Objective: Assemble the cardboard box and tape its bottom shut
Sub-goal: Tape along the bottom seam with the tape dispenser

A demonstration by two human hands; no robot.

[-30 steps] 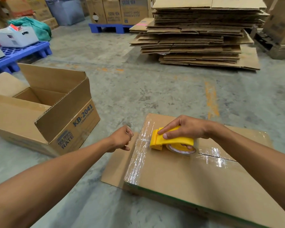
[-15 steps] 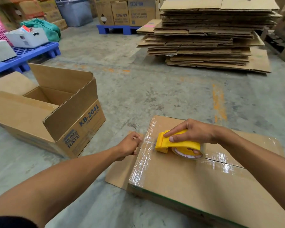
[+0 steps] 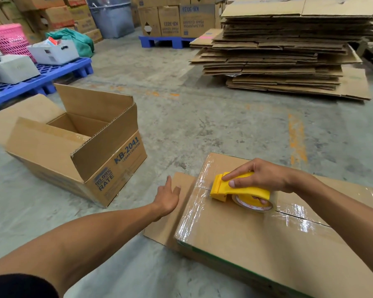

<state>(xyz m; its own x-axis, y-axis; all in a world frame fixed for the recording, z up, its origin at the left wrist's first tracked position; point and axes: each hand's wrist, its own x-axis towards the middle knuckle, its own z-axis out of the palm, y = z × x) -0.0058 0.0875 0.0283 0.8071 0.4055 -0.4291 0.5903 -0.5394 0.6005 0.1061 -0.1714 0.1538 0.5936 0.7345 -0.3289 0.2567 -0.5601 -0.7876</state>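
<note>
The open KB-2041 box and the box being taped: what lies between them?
Head view: only bare concrete floor; the left hand hovers near the taped box's flap.

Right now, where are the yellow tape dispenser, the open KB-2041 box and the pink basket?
yellow tape dispenser (image 3: 243,187): head view, top of its handle.
open KB-2041 box (image 3: 116,166): head view, printed side wall.
pink basket (image 3: 9,40): head view, mesh wall.

1. Cardboard box (image 3: 256,244): matt brown corrugated board, glossy wrinkled clear tape (image 3: 194,211) along its 9 o'clock edge.
2. Tape dispenser (image 3: 239,188): smooth yellow plastic.
3. Floor (image 3: 202,117): rough, stained concrete.
</note>
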